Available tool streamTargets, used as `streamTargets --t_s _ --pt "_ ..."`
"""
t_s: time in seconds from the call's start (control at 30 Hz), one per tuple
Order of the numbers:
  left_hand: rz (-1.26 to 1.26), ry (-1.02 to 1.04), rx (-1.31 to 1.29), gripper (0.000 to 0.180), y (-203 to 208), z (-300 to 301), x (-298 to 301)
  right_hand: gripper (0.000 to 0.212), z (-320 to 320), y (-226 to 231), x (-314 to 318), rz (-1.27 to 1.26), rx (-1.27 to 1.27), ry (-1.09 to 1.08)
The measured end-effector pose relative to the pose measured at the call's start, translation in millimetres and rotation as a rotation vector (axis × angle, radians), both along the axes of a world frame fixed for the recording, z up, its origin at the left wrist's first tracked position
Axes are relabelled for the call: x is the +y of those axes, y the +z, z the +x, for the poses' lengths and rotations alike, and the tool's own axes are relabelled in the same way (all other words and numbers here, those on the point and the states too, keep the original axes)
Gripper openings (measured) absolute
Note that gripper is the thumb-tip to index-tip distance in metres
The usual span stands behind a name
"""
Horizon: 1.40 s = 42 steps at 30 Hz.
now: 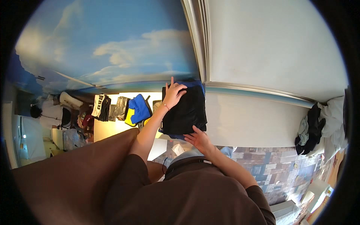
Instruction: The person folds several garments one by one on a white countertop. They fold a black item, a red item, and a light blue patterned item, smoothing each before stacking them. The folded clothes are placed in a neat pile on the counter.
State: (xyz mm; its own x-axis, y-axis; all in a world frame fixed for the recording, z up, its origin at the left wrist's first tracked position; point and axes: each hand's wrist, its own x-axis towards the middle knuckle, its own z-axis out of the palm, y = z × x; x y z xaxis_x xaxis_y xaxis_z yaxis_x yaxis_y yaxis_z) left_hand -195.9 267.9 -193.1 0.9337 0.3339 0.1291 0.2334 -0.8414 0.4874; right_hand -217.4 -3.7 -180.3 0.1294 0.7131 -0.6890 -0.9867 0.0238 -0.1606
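A black folded garment (183, 112) lies on the white table against the wall, with dark blue cloth (200, 83) showing beneath its far and right edges. My left hand (173, 95) rests on its far left part, fingers stretched out and spread. At the near right corner is my right hand (200, 141). Its thumb touches the black cloth and its fingers spread along the near edge, where more blue cloth shows. Neither hand is closed round the fabric.
Left of the stack lie a blue and yellow folded cloth (140, 108), grey plastic-wrapped packs (121, 108) and a white and black folded garment (100, 107). Black and white clothes (318, 127) are heaped at the table's (247, 123) right end. A person (52, 114) stands far left.
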Motion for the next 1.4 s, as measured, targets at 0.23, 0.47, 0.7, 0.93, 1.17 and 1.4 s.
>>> streamTargets --t_s 0.23,0.47,0.7,0.93,1.17,1.4 --pt "0.003 -0.086 -0.120 0.020 7.0 4.9 -10.0 0.031 -24.8 18.7 7.1 -0.130 -0.075 0.089" --pt "0.144 0.041 -0.208 0.042 46.3 -11.7 -75.2 0.031 -17.0 -20.2 -43.2 -0.028 -0.720 0.485" --pt "0.257 -0.047 0.096 0.061 3.8 -41.7 -93.2 0.030 5.3 -9.9 -25.4 -0.304 -1.473 0.114" --pt "0.297 -0.015 0.087 0.065 18.4 -38.1 -106.6 0.038 16.6 -13.8 -86.4 -0.360 -1.249 0.041" --pt "0.074 -0.496 -0.331 0.054 58.1 32.2 -255.2 0.050 4.9 -94.6 -248.8 -0.776 -0.869 -0.272" --pt "-0.181 -0.960 -0.038 0.036 32.6 65.1 -448.6 0.054 -36.4 -158.4 -398.0 -0.858 -0.547 -0.735"
